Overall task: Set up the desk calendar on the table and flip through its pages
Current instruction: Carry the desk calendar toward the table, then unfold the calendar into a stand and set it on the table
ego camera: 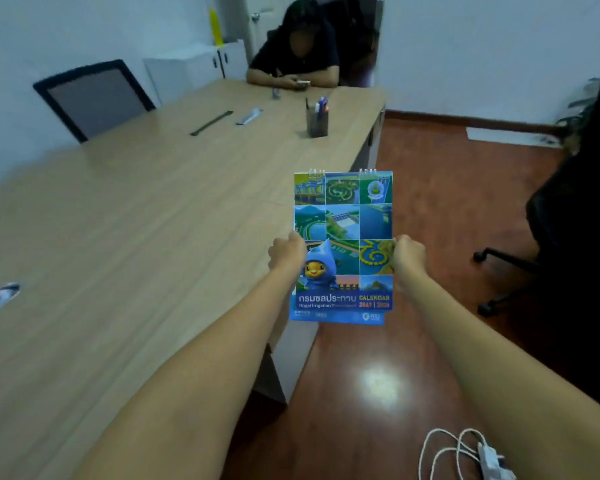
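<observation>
wooden worktop (136, 209) stretches out to the left of the left hand (286, 252), red-brown floor (430, 209) under the right hand (409, 256). between both hands the desk calendar (343, 223) is held up off the worktop, cover facing the camera, spiral at top. each hand pinches a side edge. beyond them stands a pen cup (317, 121).

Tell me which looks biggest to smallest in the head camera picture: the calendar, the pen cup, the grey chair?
1. Grey chair, though nearly like the calendar.
2. Desk calendar: it is nearer the camera, so this order is unsure.
3. Pen cup, clearly smallest.
</observation>
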A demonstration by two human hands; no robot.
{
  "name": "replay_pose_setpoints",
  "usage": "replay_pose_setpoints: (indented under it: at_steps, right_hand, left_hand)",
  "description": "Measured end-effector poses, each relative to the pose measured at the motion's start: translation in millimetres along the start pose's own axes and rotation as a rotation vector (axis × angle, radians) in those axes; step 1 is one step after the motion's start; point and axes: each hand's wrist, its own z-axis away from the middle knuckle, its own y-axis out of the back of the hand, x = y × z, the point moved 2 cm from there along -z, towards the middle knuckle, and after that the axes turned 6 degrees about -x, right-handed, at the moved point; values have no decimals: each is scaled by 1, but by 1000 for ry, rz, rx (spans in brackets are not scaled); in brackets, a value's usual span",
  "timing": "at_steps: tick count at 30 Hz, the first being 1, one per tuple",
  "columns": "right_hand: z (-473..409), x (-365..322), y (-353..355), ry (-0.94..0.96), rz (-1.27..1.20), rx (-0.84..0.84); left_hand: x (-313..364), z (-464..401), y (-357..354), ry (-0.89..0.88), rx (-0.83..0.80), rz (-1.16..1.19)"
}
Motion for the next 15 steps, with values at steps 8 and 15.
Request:
replay_pose_setpoints:
  at_steps: [8, 15]
  right_hand:
    - [56, 1, -212, 74, 92, -368]
    - [159, 37, -374, 34, 104, -676]
  left_hand:
    - [-60, -11, 197, 28, 308, 173]
    - [-142, 6, 345, 146, 624, 239]
